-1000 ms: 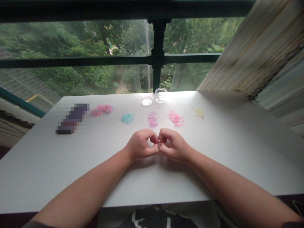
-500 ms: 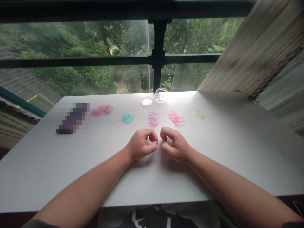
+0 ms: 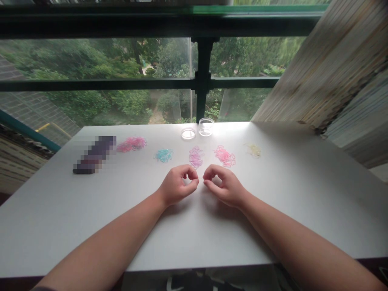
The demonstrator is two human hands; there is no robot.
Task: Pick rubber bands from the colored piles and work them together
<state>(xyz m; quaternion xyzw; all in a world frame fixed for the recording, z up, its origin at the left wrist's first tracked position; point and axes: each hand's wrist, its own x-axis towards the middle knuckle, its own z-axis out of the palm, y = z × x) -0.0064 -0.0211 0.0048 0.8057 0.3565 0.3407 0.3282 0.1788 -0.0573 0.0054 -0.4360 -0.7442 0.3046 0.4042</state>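
Note:
My left hand (image 3: pixel 180 184) and my right hand (image 3: pixel 223 184) face each other over the white table, each with thumb and index finger pinched. A tiny pale strand spans the small gap between the fingertips; its kind is too small to make out. Just beyond the hands lie a purple pile of small bands (image 3: pixel 196 156) and a pink pile (image 3: pixel 224 155). Further left are a blue pile (image 3: pixel 164 155) and a larger pink-purple pile (image 3: pixel 132 144). A pale yellow pile (image 3: pixel 254 150) lies to the right.
A clear round container (image 3: pixel 206 127) and a clear round lid (image 3: pixel 188 134) stand at the back edge of the white table (image 3: pixel 91 226). A blurred dark object (image 3: pixel 95 155) lies at the left. Behind are a window frame and a curtain (image 3: pixel 291 68) at the right.
The view has tilted up slightly, so the table sits lower in it. My hands have come a little closer together, still pinched.

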